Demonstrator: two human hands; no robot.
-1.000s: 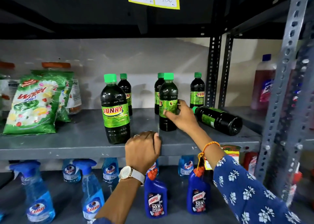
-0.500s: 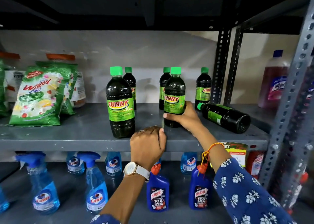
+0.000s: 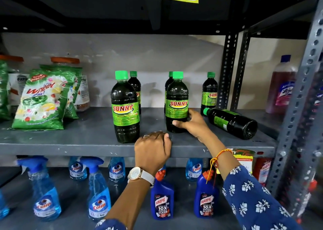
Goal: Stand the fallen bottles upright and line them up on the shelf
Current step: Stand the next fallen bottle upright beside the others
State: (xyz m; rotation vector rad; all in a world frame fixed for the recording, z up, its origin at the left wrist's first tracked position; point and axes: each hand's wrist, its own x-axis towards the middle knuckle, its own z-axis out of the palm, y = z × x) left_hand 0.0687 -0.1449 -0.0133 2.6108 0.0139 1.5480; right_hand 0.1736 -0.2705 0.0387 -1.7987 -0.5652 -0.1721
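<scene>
Head view shows your right hand [image 3: 189,123] wrapped around the lower body of an upright dark bottle [image 3: 176,102], thumb across its front and fingers curled behind it, with the bottle's base down on the shelf [image 3: 70,142]. Your left hand [image 3: 152,149] holds no bottle; its fingers are hooked over the shelf's front edge, just below and to the left of your right hand, as if bracing you.

By my reading, you are placing this bottle: it stands straight with its label facing you, so the step in hand is setting its position in the front row. Another upright bottle [image 3: 125,107] stands to the left of your right hand, just above your left hand and a little nearer the shelf edge than the one you hold. Three more upright bottles sit further back, beyond your hands.

One fallen bottle [image 3: 230,122] lies on its side just to the right of your right hand, its green cap pointing towards your hand and its base towards the shelf's right end. It seems to be the only one left lying down.

Next, you would need to let go of the standing bottle without nudging it, then reach right and take the lying bottle around its middle. Tip it up onto its base, turn the label forward, and set it in line with the two front bottles.
</scene>
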